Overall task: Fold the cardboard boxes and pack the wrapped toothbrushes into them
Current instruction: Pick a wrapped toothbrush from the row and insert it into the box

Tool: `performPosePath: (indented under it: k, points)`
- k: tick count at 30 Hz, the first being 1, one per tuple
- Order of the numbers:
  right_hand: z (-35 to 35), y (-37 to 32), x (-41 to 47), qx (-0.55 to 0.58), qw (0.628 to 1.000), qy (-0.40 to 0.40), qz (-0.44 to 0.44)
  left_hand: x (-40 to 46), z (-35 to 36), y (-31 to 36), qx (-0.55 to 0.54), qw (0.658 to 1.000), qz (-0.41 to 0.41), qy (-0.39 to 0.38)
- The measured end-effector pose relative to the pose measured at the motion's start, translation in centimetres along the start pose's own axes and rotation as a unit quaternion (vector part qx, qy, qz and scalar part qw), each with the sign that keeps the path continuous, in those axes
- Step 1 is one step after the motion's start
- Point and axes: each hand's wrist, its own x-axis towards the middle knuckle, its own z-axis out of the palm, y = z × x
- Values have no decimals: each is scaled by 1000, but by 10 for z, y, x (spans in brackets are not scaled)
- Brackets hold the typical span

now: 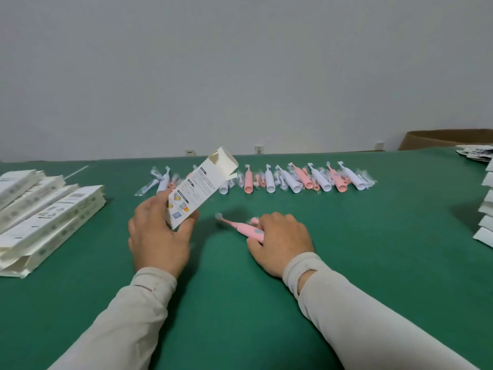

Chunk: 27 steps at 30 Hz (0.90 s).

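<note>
A green table (373, 263) runs to a pale grey wall (240, 62), with a brown carton (448, 138) behind its far right corner. At the left edge lies a stack of flat white boxes (45, 217), printed with small grey panels; more white stock (484, 209) is piled at the right edge. Along the far side stretches a row of toothbrushes (293, 178), pink and white, in clear wrappers, lying roughly side by side with heads pointing away. A person in long cream sleeves (360, 316) works at the near centre. The left hand (158, 236) grips the lower end of a box (198, 189), fingers and thumb curled round it. That box is white, opened into a tube and tilted up to the right, its top flaps standing open and its face printed with text and small coloured pictures. The right hand (280, 241) rests on the table just right of the box, fingers curled round the handle of a pink brush (240, 227). The brush lies on the cloth, its small head pointing left toward the box, apart from it.
</note>
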Motion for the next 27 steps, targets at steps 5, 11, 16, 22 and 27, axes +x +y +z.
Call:
performPosePath:
  k: [5,11,16,22,27]
  points:
    - [6,3,6,23,999,-17,24,1,9,0,-27,1000,-4,-8]
    - [-20,13,12,322,924,173,112,15,8,-9,-31,999,8,21]
    - [-32,29,-3,493,844,200,72,14,8,-7,-11,998,61,-25]
    - [-44,37,0,672,708,209,61,10,11,-6,26,991,113,-62]
    - [-41,35,1,708,676,205,30,11,12,-11,36,989,120,-79]
